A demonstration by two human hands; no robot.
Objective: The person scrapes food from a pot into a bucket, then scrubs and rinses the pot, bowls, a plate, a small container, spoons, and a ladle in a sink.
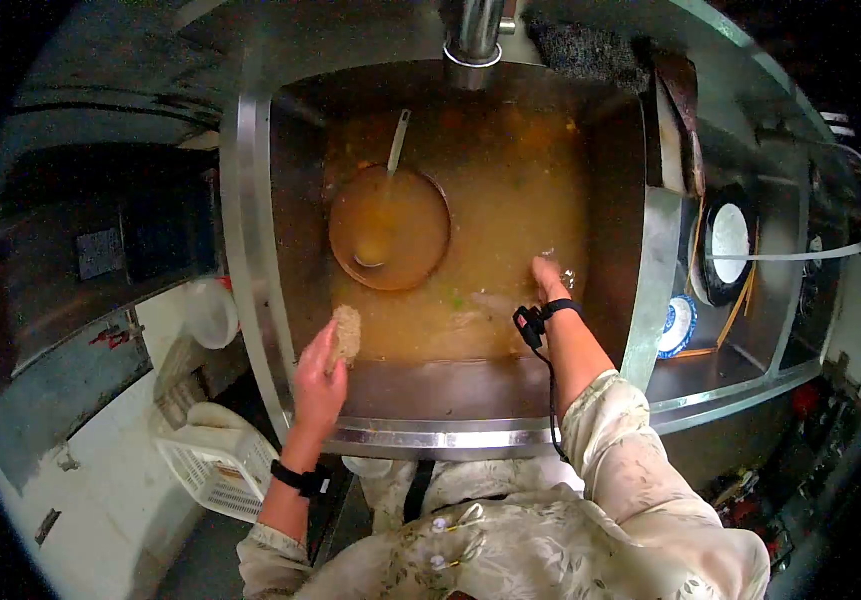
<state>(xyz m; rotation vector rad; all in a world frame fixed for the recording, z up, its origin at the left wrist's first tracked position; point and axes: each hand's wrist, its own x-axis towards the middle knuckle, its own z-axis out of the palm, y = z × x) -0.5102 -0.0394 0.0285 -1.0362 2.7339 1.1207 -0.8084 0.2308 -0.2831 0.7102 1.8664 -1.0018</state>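
A metal sink point(450, 388) holds murky brown water with bits floating in it. At its left front, my left hand point(320, 372) is closed on a tan scrubbing sponge point(347, 334), just above the water. My right hand point(548, 277) dips into the water on the right side; its fingers are under the surface and I cannot make out what they touch. A round pan or bowl point(428, 225) lies in the water at the back left. Inside it rests a ladle point(397, 146), its handle sticking up past the rim.
A faucet point(472, 45) hangs over the back edge. To the right, a second basin holds a blue-rimmed plate point(678, 326), a black-edged white dish point(728, 243) and several chopsticks point(735, 305). A white plastic basket point(220, 470) stands at lower left.
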